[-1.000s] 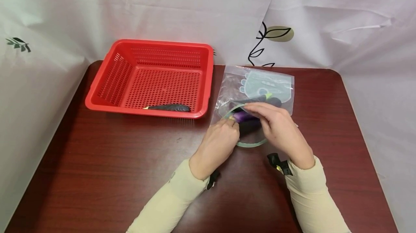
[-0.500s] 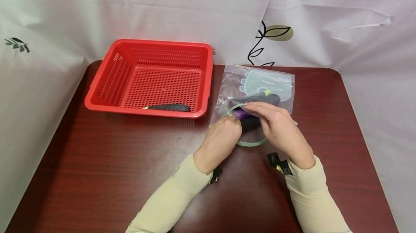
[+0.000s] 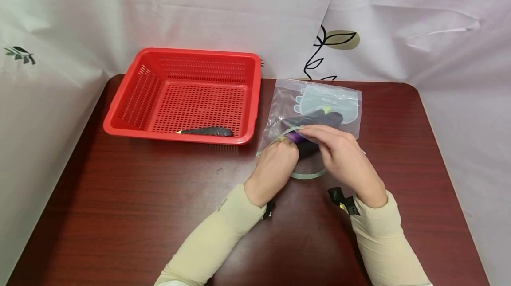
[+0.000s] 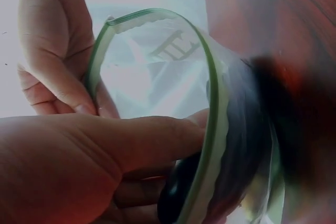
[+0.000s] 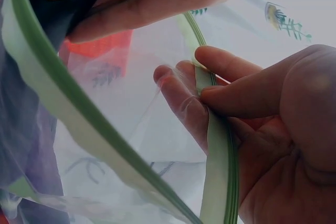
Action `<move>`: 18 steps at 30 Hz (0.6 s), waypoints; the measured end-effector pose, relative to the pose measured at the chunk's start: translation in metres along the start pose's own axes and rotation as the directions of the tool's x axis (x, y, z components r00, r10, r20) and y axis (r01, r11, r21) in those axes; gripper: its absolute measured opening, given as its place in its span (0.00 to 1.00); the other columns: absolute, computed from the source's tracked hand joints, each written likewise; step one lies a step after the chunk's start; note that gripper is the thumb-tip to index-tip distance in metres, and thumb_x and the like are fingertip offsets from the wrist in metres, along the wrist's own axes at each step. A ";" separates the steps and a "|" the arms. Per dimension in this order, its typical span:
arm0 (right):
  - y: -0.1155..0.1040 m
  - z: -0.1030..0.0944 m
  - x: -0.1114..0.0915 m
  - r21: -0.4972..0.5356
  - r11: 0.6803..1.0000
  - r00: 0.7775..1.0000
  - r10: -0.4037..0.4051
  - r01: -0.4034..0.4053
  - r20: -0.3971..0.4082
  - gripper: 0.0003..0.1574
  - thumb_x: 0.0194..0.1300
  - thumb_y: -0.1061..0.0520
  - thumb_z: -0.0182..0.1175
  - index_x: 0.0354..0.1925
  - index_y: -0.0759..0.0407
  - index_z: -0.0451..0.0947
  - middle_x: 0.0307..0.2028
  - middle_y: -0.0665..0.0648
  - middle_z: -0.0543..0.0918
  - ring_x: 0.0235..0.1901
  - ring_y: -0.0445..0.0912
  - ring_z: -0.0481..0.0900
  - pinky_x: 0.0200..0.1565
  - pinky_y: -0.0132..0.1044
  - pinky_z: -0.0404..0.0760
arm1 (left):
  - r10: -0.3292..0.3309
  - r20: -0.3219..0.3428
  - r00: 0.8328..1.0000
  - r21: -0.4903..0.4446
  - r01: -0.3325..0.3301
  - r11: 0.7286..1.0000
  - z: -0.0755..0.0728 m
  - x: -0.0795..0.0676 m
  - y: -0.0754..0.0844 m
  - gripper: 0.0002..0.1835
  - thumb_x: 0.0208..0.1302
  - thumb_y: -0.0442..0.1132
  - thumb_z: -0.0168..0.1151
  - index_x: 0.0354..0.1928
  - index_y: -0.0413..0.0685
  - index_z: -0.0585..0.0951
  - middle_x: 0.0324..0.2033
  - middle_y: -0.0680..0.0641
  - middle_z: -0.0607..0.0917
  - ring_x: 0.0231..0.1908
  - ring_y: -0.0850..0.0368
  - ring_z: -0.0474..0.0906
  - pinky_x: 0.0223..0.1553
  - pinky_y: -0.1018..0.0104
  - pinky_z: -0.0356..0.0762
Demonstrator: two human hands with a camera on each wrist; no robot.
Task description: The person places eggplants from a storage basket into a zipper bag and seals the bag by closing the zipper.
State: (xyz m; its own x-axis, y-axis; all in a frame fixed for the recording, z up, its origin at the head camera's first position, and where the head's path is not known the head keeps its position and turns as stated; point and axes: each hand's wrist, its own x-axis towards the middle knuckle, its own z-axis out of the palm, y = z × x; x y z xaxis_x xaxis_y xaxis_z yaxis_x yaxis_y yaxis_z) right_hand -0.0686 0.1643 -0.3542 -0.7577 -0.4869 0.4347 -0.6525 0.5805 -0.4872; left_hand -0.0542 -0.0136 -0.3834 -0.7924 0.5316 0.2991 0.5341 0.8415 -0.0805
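Note:
My left hand [image 3: 275,162] reaches into the mouth of a clear zip bag [image 3: 279,99] with a green rim. Its thumb and fingers grip a dark eggplant [image 4: 181,187], whose far end is hidden by the hand and bag. On the opposite side, my right hand [image 3: 343,155] pinches the green zip edge [image 5: 220,145] between thumb and fingers, and the mouth gapes wide. Inside the bag lie other eggplants [image 3: 331,119], dark and purple, seen through the plastic.
A red perforated basket [image 3: 257,91] stands at the back left. One more dark eggplant [image 3: 207,131] lies in it along the near wall. The bag rests on the brown table [image 3: 159,188], close to its back edge. A white curtain [image 3: 223,6] hangs behind.
My left hand has moved slightly right and forward, deeper into the bag's mouth. The eggplants in the bag have shifted a little toward its far end. My right hand has stayed in place.

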 end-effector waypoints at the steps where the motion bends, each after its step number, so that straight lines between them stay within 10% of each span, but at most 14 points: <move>1: 0.000 0.000 0.000 0.001 1.000 1.000 0.001 -0.001 -0.001 0.26 0.63 0.76 0.56 0.55 0.59 0.84 0.53 0.53 0.85 0.54 0.47 0.82 0.58 0.40 0.75 | -0.002 0.004 1.000 -0.004 0.002 1.000 0.001 0.001 0.000 0.10 0.65 0.28 0.58 0.32 0.47 0.86 0.29 0.49 0.84 0.29 0.56 0.84 0.31 0.64 0.80; 18: -0.002 0.000 0.000 0.010 1.000 1.000 -0.003 0.003 -0.013 0.27 0.64 0.77 0.54 0.54 0.58 0.84 0.53 0.53 0.85 0.53 0.46 0.83 0.56 0.38 0.76 | -0.057 -0.018 0.998 0.002 0.057 0.998 0.016 0.006 0.001 0.08 0.64 0.28 0.60 0.32 0.47 0.86 0.27 0.51 0.84 0.28 0.56 0.83 0.30 0.65 0.81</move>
State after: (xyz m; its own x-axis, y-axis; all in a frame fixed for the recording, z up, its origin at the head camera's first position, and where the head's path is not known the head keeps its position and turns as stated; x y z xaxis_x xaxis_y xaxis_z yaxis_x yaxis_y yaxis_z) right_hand -0.0674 0.1638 -0.3533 -0.7555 -0.4799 0.4459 -0.6549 0.5722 -0.4937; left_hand -0.0632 -0.0078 -0.3971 -0.8163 0.4808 0.3202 0.4874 0.8708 -0.0651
